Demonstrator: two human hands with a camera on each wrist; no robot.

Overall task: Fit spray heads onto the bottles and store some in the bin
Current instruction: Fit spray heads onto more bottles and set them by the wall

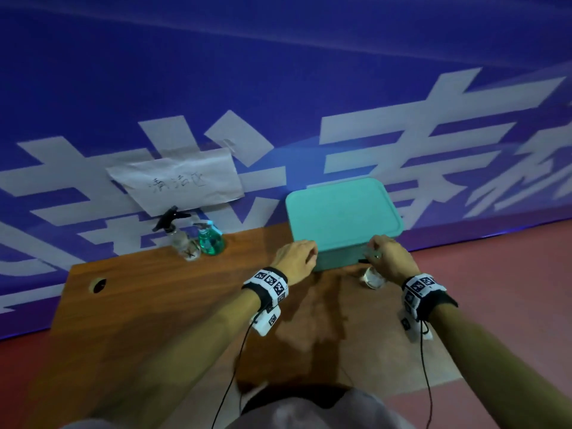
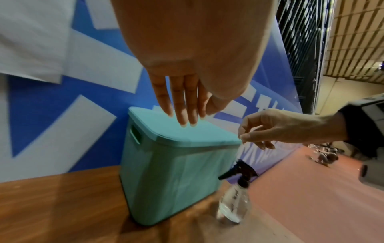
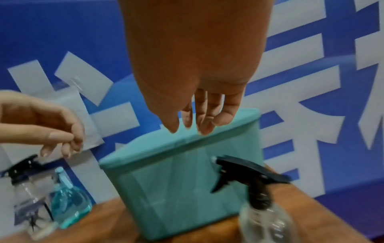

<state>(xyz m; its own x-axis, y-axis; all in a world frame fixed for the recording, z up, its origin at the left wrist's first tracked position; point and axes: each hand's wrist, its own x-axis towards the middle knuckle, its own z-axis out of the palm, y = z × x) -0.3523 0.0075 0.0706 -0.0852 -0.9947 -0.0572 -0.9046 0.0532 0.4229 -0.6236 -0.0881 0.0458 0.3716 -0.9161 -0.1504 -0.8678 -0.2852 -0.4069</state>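
Observation:
A teal bin (image 1: 343, 218) with its lid down stands at the back of the wooden table (image 1: 154, 305). My left hand (image 1: 312, 254) hovers at the lid's front left corner, its fingers (image 2: 185, 106) straight and holding nothing. My right hand (image 1: 373, 247) is at the front right corner, fingers loosely curled and empty. Under it, a clear bottle with a black spray head (image 3: 264, 212) stands against the bin's front right. Two more bottles stand at the back left: a clear one with a black spray head (image 1: 182, 238) and one with blue liquid (image 1: 212, 241).
A blue banner (image 1: 278, 72) with a taped paper sign (image 1: 176, 181) runs right behind the table. The table has a cable hole (image 1: 98, 285) at its left. Red floor (image 1: 495, 289) lies beyond the table's right edge. Cables hang from both wrist bands.

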